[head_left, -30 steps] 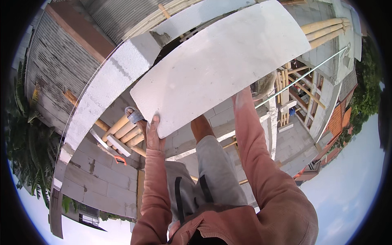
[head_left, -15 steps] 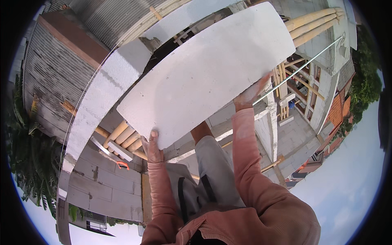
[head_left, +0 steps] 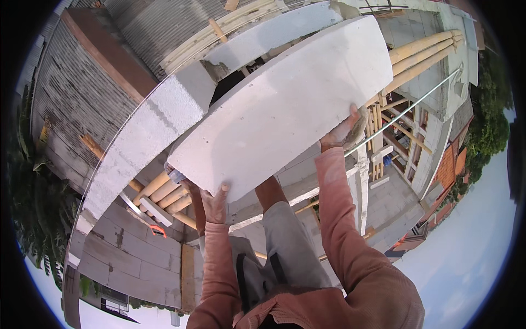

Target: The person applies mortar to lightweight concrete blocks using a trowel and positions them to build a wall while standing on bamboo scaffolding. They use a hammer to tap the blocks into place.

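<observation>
A large white aerated concrete block (head_left: 290, 104) is held up in front of me, slanting from lower left to upper right. My left hand (head_left: 215, 204) grips its near left corner, thumb on the face that shows and the fingers mostly hidden. Along the near edge farther right, my right hand (head_left: 342, 130) grips it too, thumb up on the face, other fingers underneath. Just beyond lies the top of a pale block wall (head_left: 159, 107), with a gap partly covered by the held block.
Bamboo poles (head_left: 424, 55) lie at the upper right, and more bamboo poles (head_left: 170, 194) at lower left. A saw with an orange handle (head_left: 158, 231) rests near them. A thin pale pipe (head_left: 405, 109) crosses at right. Corrugated roofing (head_left: 71, 98) stands beyond the wall.
The block has come slightly lower and tilted, so more of its far long side shows. My right hand has shifted a little, its thumb now plainly on the face. My bare left leg shows more.
</observation>
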Demonstrator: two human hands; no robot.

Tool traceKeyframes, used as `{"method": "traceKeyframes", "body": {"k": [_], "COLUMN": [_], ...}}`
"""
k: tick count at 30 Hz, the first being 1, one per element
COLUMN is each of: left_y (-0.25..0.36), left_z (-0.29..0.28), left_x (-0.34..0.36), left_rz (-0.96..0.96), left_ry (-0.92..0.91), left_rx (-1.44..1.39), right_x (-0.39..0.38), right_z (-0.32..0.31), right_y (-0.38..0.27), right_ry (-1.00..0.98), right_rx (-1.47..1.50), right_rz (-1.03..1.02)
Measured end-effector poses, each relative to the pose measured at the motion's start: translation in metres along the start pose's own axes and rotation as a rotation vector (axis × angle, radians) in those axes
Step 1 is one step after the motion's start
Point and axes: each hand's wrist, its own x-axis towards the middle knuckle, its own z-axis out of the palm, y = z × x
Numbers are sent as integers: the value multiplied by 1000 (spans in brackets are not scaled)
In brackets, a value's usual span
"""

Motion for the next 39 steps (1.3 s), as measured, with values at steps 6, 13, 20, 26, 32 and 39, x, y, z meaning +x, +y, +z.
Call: {"method": "traceKeyframes", "body": {"k": [6, 13, 20, 26, 32, 39], "left_y": [20, 7, 3, 8, 4, 34], "left_z": [16, 18, 27, 22, 27, 39], "left_x": [5, 12, 26, 44, 50, 43], "left_rz": [56, 85, -72, -182, -122, -202], "left_ry": [1, 41, 78, 103, 51, 102], "left_rx": [77, 85, -265, -397, -372, -355], "right_x": [19, 15, 1, -9, -8, -17], "right_z": [-3, 8, 19, 25, 24, 35], "right_y": [5, -4, -12, -15, -22, -28], "right_ry": [-15, -80, -55, -17, -124, -109], "right_rx": [28, 19, -66, -95, -101, -115], "right_rz": [-2, 39, 63, 50, 127, 101]}}
